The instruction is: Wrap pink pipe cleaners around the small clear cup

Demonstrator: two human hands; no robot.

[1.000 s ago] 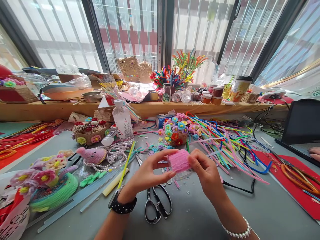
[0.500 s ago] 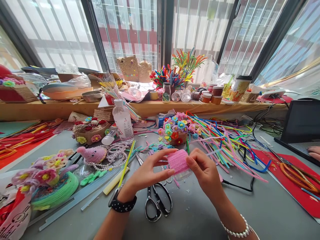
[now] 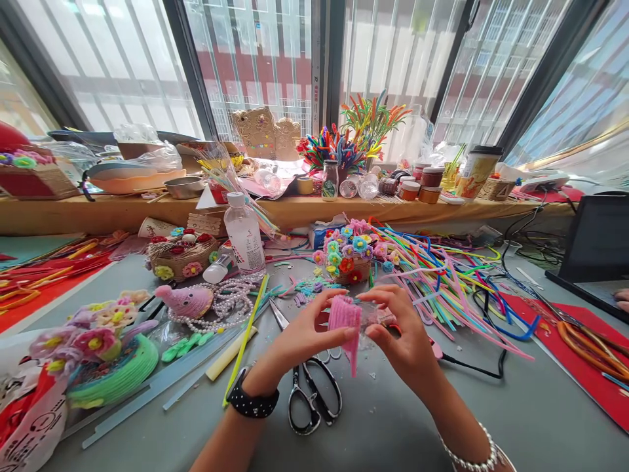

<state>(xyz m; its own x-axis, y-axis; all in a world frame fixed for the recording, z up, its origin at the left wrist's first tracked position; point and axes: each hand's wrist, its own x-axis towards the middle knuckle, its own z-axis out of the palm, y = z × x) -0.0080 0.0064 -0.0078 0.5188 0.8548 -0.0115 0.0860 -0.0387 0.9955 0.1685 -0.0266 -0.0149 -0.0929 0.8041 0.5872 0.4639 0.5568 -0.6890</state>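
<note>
Both of my hands hold a pink fuzzy pipe-cleaner piece (image 3: 344, 321) above the grey table (image 3: 383, 419). My left hand (image 3: 307, 331) pinches its left side between thumb and fingers, and a black watch sits on that wrist. My right hand (image 3: 400, 331) grips its right side, where something small and clear shows between the fingers. One loose pink end hangs down from the piece. Black-handled scissors (image 3: 312, 393) lie on the table just below my hands.
Loose coloured pipe cleaners (image 3: 442, 278) spread to the right, with a small flower basket (image 3: 350, 255) behind my hands. A plastic bottle (image 3: 244, 235), pearl strings (image 3: 226, 301), a pink knitted figure (image 3: 185, 300) and a green flower basket (image 3: 105, 367) lie left. Another person's fingers (image 3: 622, 298) rest by a dark screen (image 3: 597, 239).
The pink piece has been turned from broadside to nearly edge-on, and a loose end now hangs below it. My hands have shifted slightly up and closer together.
</note>
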